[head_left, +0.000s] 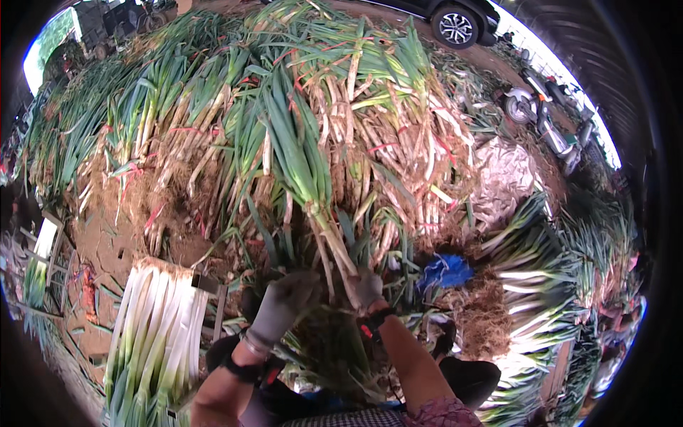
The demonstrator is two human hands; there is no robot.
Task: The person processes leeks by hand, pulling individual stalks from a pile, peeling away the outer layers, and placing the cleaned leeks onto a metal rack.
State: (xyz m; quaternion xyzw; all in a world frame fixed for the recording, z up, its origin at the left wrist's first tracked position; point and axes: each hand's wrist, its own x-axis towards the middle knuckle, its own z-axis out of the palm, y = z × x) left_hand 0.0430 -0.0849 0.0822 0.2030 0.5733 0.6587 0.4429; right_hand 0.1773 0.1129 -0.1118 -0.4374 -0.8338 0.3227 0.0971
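My right hand (368,290), in a grey-white work glove, is closed round the pale lower stem of a large green onion (306,167). Its thick green leaves point away from me, over the pile. Beside the stem on the left is my left hand (284,306), gloved the same way. Its fingers are in shade and blurred, so I cannot make out whether they touch the thin stalk near them. Each wrist wears a dark band. Under my hands, leaf scraps lie in shadow between my knees.
A large heap of untrimmed green onions (206,142) with brown roots and red ties spreads ahead. Cleaned onions (160,306) lie in a metal rack at left; more white-stemmed ones (533,306) are stacked right, near a blue plastic bag (445,272). A scooter (548,128) and car wheel (455,27) stand beyond.
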